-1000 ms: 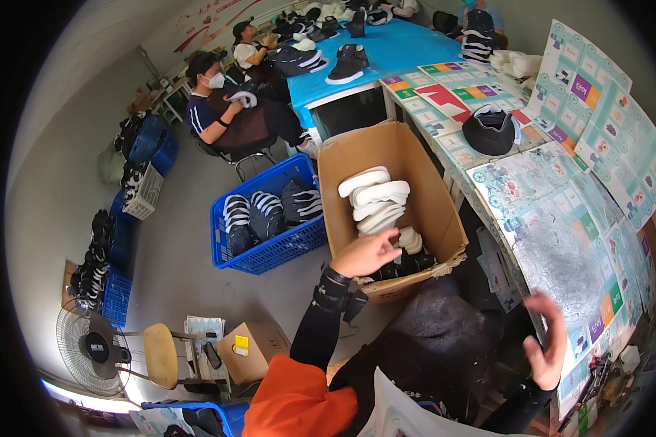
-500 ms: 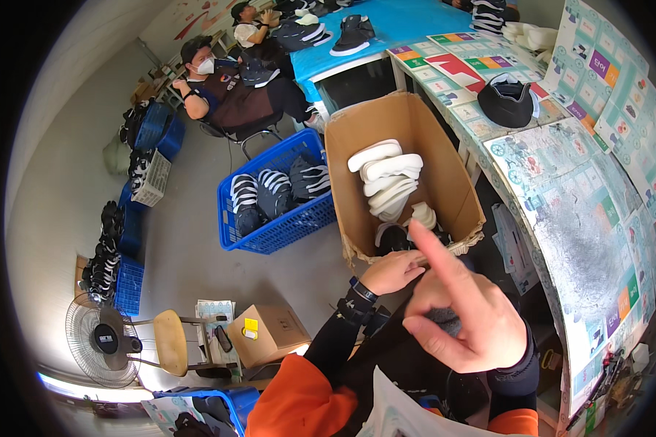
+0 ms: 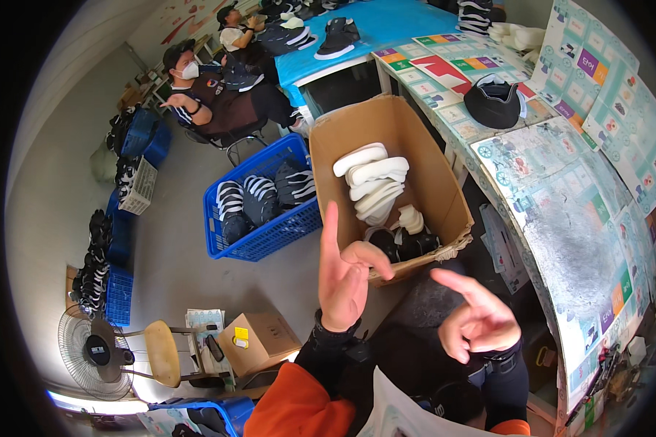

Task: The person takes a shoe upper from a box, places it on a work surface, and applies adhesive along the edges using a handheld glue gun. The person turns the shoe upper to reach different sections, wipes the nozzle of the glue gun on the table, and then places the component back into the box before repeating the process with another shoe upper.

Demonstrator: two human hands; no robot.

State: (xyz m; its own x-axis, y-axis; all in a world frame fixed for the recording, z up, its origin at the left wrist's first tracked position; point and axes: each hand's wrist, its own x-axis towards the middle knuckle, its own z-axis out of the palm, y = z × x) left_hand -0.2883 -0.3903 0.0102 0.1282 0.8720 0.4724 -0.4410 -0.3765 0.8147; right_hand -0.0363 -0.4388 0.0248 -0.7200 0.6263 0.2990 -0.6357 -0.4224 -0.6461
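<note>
Raised in front of a cardboard box (image 3: 455, 211), my left hand (image 3: 342, 288) holds nothing; its index finger points up and its fingers are apart. My right hand (image 3: 488, 320), lower and to the right over my lap, is empty too, with the index finger stretched out and the other fingers partly bent. Inside the box lie several white sole-shaped pieces (image 3: 379, 171), stacked over one another, and some dark items at its near end. Left of the box stands a blue plastic basket (image 3: 259, 247) of dark shoes (image 3: 261, 198) with white stripes.
A paper-covered bench (image 3: 554, 218) runs along the right, with a black curved fabric piece (image 3: 494, 102) on it. A blue table (image 3: 386, 33) at the back carries dark shoes. A seated person (image 3: 229, 109) works there. A fan (image 3: 98, 349) and small carton (image 3: 259, 339) stand lower left.
My left hand has lifted from the box's near edge and turned up with its index finger raised. The right hand has dropped lower, away from the box. The view has shifted slightly.
</note>
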